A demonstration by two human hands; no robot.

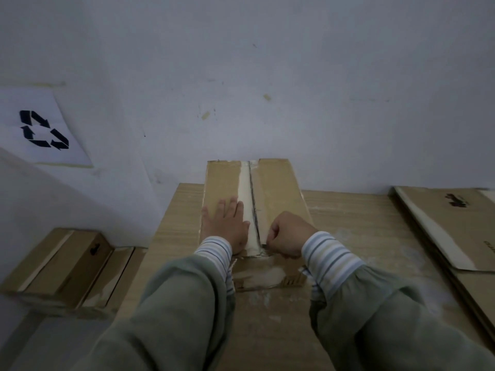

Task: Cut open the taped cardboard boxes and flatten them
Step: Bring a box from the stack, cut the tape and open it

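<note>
A: Head view – we've got a wood table (348,223) vs. a pale wall (241,62), recycling sign (42,128) taped at left, flat cardboard (442,226) stacked at right, more boxes (61,266) low on the left.

B: And our box (254,199)?

A: Brown, mid-table, far end at the wall. Pale tape (247,207) down the top seam w/ a dark slit beside it.

B: Hands?

A: Left hand (225,223) lies flat, fingers straight, pressing the top left of the tape. Right hand (288,234) is fisted at the seam's near end; we can't make out what it grips.
</note>
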